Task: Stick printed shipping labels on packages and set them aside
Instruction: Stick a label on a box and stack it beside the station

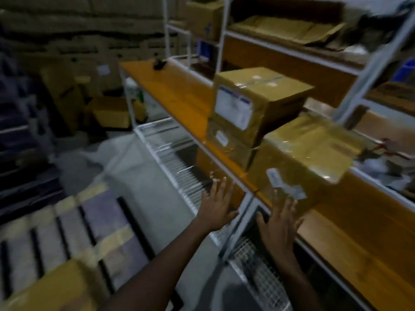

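Three taped cardboard packages sit on the orange shelf (179,95). The nearest package (310,153) overhangs the shelf's front edge and has small white labels on its near face. Behind it a top box (260,97) with a large white shipping label rests on a lower box (231,142). My left hand (217,205) is spread flat, fingers apart, just in front of the shelf edge and holds nothing. My right hand (278,223) is also spread, its fingertips at the lower edge of the nearest package; whether they touch it is blurred.
A white wire rack (170,153) runs below the orange shelf. A dark tape dispenser (159,63) lies at the shelf's far end. Upper shelves hold flattened cardboard (280,28). Cartons (112,111) stand on the floor at left, with strapped bundles (67,232) at lower left.
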### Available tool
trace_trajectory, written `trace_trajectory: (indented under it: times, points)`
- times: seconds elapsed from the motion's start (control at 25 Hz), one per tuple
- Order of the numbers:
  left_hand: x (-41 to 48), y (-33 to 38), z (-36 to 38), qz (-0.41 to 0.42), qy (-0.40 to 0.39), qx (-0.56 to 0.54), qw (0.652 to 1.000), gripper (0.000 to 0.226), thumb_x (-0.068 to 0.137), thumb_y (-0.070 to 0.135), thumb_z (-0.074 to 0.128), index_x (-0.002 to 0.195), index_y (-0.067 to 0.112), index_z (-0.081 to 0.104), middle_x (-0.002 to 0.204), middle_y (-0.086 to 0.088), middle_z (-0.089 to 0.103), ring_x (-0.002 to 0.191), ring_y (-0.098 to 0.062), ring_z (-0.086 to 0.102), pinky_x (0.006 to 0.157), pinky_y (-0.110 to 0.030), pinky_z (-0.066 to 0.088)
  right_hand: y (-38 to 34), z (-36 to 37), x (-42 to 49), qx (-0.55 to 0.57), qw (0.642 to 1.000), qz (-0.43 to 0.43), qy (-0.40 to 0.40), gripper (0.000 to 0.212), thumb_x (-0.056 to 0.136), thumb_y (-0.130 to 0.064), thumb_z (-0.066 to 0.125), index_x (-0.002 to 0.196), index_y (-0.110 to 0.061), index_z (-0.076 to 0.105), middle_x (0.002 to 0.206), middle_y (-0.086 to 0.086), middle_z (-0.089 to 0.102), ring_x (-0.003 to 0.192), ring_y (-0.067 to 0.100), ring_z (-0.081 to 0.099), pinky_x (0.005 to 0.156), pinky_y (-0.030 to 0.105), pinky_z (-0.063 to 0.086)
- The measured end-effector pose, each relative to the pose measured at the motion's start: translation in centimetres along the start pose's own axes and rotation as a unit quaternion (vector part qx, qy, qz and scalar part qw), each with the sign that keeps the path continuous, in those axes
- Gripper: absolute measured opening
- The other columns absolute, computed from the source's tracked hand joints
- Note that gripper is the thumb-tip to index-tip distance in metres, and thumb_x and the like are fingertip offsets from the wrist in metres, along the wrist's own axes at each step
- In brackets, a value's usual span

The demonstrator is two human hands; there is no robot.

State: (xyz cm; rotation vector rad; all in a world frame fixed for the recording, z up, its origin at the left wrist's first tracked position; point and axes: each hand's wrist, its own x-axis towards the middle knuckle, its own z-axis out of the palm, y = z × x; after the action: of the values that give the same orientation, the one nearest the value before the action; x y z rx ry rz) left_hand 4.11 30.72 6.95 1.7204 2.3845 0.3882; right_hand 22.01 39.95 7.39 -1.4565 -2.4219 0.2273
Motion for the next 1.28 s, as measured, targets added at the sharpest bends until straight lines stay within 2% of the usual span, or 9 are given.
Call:
trace_trajectory:
  times: [0.12,0.2,0.32,0.52,0.68,0.8,1.04,1.16,1.28]
  points:
    - [-7.4,-8.6,3.8,-0.137,-0.028,-0.039,0.989,0.088,0.093,0.064,0.037,0.153,0.026,-0.015,0.162,-0.009,-0.013,0.149,-0.036,-0.003,0.112,-0.065,0.010,-5.8,7.7,-4.3,0.025,0.990,-0.077,-0.112,0.080,0.091,-0.043,0.058,0.156,-0.023,0.017,0.160,0.020,0.016,0.148,0.037,0.014,0.112,0.065,0.018]
    - [-12.8,-14.1,6.1,-0.234,-0.031,-0.075,0.969,0.087,0.094,0.060,0.042,0.153,0.026,-0.014,0.163,-0.008,-0.013,0.149,-0.036,-0.004,0.112,-0.064,0.009,-9.8,12.9,-6.9,0.043,0.972,-0.167,-0.159,0.075,0.088,-0.044,0.054,0.153,-0.019,0.025,0.153,0.025,0.031,0.140,0.043,0.032,0.104,0.065,0.034]
    - [-21.7,-22.1,10.8,-0.372,-0.054,-0.115,0.920,0.089,0.093,0.058,0.047,0.154,0.026,-0.010,0.163,-0.011,-0.010,0.148,-0.038,0.000,0.112,-0.063,0.015,-16.6,20.6,-11.3,0.067,0.927,-0.219,-0.298,0.077,0.091,-0.049,0.050,0.155,-0.021,0.018,0.159,0.020,0.019,0.145,0.039,0.021,0.109,0.059,0.030]
    - [-36.4,-31.7,20.2,-0.577,-0.066,-0.149,0.800,0.093,0.089,0.058,0.053,0.155,0.028,-0.005,0.162,-0.014,-0.004,0.147,-0.040,0.005,0.110,-0.066,0.021,-24.8,34.2,-20.6,0.093,0.836,-0.297,-0.452,0.088,0.084,-0.067,0.029,0.155,-0.019,0.012,0.159,0.021,0.018,0.145,0.040,0.021,0.112,0.052,0.027]
    - [-45.7,-38.5,26.4,-0.705,-0.024,-0.166,0.689,0.114,0.075,0.070,0.063,0.154,0.032,-0.011,0.160,-0.021,-0.003,0.144,-0.047,0.008,0.107,-0.070,0.023,-28.2,44.7,-28.0,0.109,0.774,-0.302,-0.545,0.082,0.092,-0.047,0.056,0.154,-0.018,0.012,0.156,0.018,0.028,0.140,0.040,0.032,0.111,0.051,0.033]
    - [-50.1,-41.5,29.7,-0.756,0.027,-0.237,0.609,0.123,0.068,0.069,0.071,0.152,0.037,-0.014,0.158,-0.024,0.007,0.139,-0.050,0.021,0.106,-0.063,0.030,-29.9,50.0,-31.8,0.138,0.762,-0.248,-0.582,0.098,0.074,-0.062,0.057,0.153,-0.029,0.010,0.149,0.008,0.038,0.132,0.032,0.043,0.106,0.051,0.039]
    - [-49.6,-41.7,31.2,-0.707,0.126,-0.293,0.631,0.126,0.069,0.061,0.077,0.153,0.032,-0.012,0.157,-0.022,0.018,0.139,-0.042,0.029,0.105,-0.049,0.035,-32.1,51.8,-34.4,0.168,0.782,-0.169,-0.575,0.131,0.055,-0.074,0.071,0.152,-0.033,-0.007,0.157,0.003,0.029,0.136,0.031,0.041,0.107,0.048,0.039]
    - [-47.5,-40.3,28.6,-0.707,0.093,-0.236,0.660,0.125,0.063,0.073,0.072,0.153,0.039,-0.008,0.148,-0.024,0.025,0.133,-0.045,0.034,0.098,-0.054,0.041,-32.7,49.2,-32.9,0.168,0.805,-0.170,-0.544,0.128,0.062,-0.060,0.082,0.153,-0.029,-0.002,0.153,0.003,0.036,0.132,0.030,0.044,0.104,0.046,0.040]
    - [-44.5,-38.6,24.5,-0.692,0.052,-0.214,0.688,0.120,0.065,0.073,0.070,0.154,0.039,-0.003,0.142,-0.019,0.029,0.129,-0.041,0.036,0.094,-0.050,0.042,-31.6,44.5,-30.4,0.172,0.819,-0.142,-0.528,0.120,0.058,-0.072,0.075,0.151,-0.040,0.004,0.151,0.002,0.038,0.132,0.029,0.044,0.103,0.048,0.041]
